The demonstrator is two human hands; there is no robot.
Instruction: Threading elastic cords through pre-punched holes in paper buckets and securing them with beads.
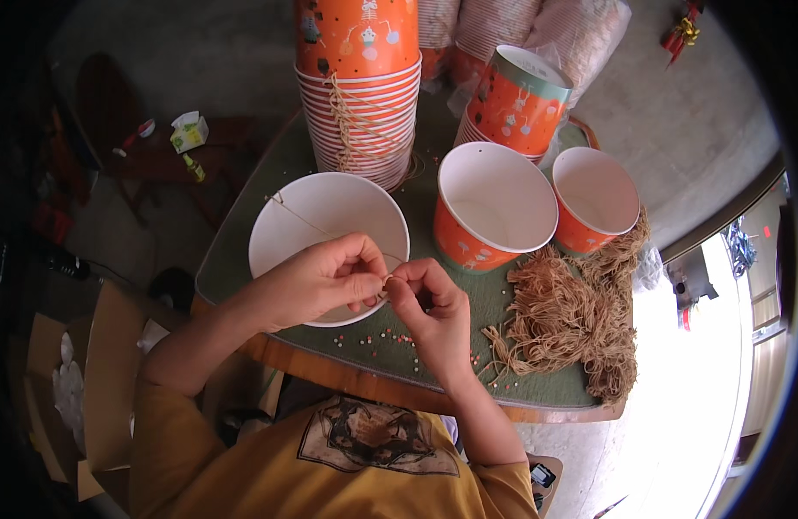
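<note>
Left hand point(342, 278) and right hand point(429, 307) are meeting above the near side of a white-lined paper bucket point(282, 251), fingertips pinching a thin tan cord point(306, 221); the cord is running from the bucket's far-left rim across its mouth. It is probably behaving as a light, limp, easily tangled strand, best being gripped in a fingertip pinch close to its end; the bucket is likely proving light and somewhat stiff, its rim offering the natural hold, its wall risking dents. Behind this bucket, a tall stack of orange printed buckets point(357, 39) is standing with cords dangling down its side. To its right, a medium open bucket point(494, 195) and a small open bucket point(593, 190) are showing white inner walls. Beyond the medium one's far-right position, an upturned orange bucket point(518, 108) is resting, while a tangled cord bundle point(559, 316) is lying to the landmark bucket's right on the green-covered worktop point(550, 389).
</note>
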